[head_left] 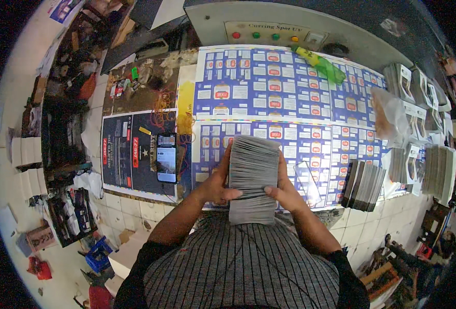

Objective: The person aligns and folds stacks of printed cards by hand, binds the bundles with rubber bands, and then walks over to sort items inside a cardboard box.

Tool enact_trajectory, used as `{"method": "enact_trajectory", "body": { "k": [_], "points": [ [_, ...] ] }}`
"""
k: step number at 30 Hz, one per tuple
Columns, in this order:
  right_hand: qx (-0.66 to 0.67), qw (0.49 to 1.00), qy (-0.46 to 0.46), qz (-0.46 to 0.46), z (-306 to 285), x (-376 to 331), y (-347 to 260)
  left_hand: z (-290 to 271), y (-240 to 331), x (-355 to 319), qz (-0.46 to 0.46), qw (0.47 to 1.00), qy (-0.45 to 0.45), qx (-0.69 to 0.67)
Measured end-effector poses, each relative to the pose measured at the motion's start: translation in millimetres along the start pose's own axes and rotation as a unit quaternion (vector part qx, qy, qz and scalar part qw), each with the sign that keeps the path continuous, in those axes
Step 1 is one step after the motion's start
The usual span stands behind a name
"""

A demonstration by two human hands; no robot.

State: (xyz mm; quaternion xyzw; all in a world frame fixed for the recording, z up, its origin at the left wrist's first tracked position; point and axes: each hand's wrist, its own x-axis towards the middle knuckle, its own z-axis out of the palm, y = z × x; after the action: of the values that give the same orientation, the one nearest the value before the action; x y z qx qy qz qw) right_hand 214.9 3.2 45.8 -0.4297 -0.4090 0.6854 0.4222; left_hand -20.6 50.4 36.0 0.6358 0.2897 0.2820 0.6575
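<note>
A thick stack of thin grey-white cards [253, 172], its many edges facing up, stands close in front of my body at the near edge of the table. My left hand [218, 184] grips its left side, the thumb pressed onto the near part of the edges. On the opposite side my right hand [287, 191] clasps it the same way, thumb on the edges. Most of my fingers are hidden behind the stack. Beneath it lie printed blue-and-white sheets [261, 103] that cover much of the table.
A phone [167, 158] with a lit screen lies on dark printed sheets [117, 154] at left, near tangled rubber bands [162, 110]. Further card bundles [364, 185] stand at right. A green plastic bottle [320, 66] lies at the back, before a grey machine panel [269, 33] with buttons.
</note>
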Motion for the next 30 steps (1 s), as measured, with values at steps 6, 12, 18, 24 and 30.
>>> {"method": "enact_trajectory", "body": {
  "k": [6,12,18,24,30],
  "points": [
    [-0.107,0.991,0.052,-0.054,-21,12,23,11,-19,7,-0.033,0.983,0.094,-0.155],
    [-0.041,0.996,0.065,-0.052,-35,61,23,1,-84,38,-0.085,0.908,0.168,-0.373],
    [-0.008,0.99,0.1,-0.1,2,59,2,8,-50,50,0.014,0.9,0.22,-0.376],
    [-0.086,0.984,0.078,-0.133,15,31,9,32,-61,24,-0.016,0.934,0.179,-0.308],
    [0.036,0.991,0.046,-0.124,33,22,2,36,-63,0,-0.026,0.948,0.174,-0.266]
  ]
}}
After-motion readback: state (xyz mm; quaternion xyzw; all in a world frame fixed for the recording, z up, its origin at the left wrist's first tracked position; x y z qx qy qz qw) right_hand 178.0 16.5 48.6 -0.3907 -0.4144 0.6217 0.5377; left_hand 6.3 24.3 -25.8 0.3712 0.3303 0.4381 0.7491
